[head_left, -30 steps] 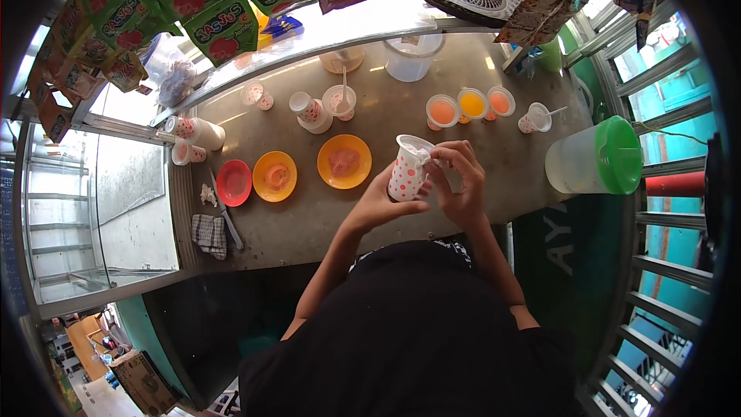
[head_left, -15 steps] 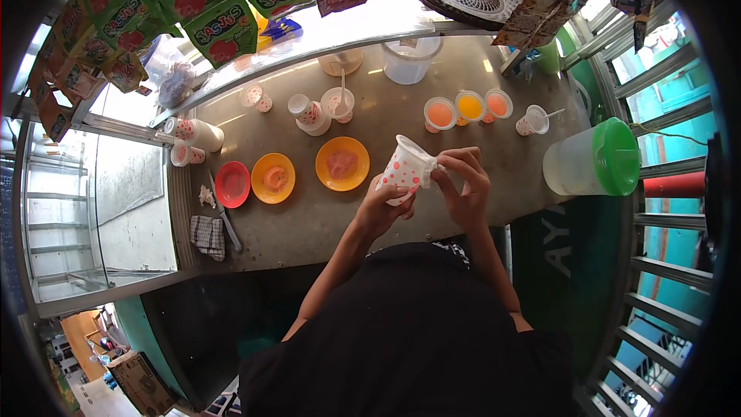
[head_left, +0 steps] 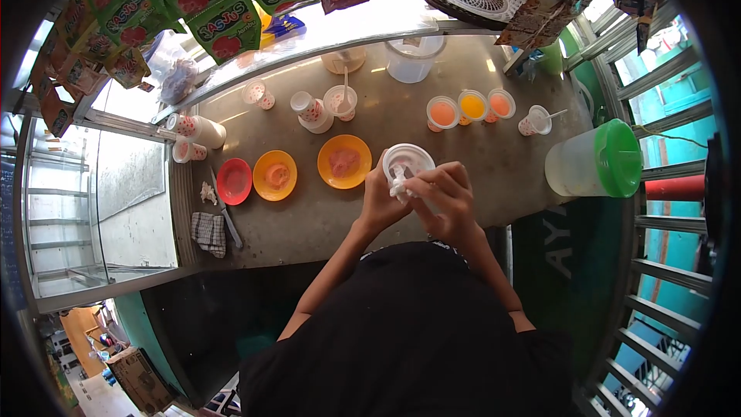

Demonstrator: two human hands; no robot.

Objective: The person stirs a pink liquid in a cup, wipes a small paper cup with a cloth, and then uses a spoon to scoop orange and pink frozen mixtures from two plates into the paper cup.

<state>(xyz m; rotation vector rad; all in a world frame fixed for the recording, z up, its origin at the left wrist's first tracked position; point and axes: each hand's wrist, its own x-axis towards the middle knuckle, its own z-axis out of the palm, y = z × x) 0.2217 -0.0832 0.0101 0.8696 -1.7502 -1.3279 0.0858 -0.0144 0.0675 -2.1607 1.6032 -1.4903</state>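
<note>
My left hand is wrapped round a white plastic cup, whose open mouth faces up toward me. Pinched in the fingers of my right hand is a crumpled white tissue, at the near rim of the cup. Whether it reaches inside is hard to make out. To the left of the cup lies an orange plate with pink powder on it. A second orange plate and a red plate sit further left.
Three cups of orange and yellow drink stand at the back right, beside a cup with a spoon. A green-lidded container is at the right edge. A knife and checked cloth lie left. Drink sachets hang overhead.
The cup has tipped from lying sideways to facing its mouth up at me. My right hand has moved left and nearer with the tissue, to the cup's rim.
</note>
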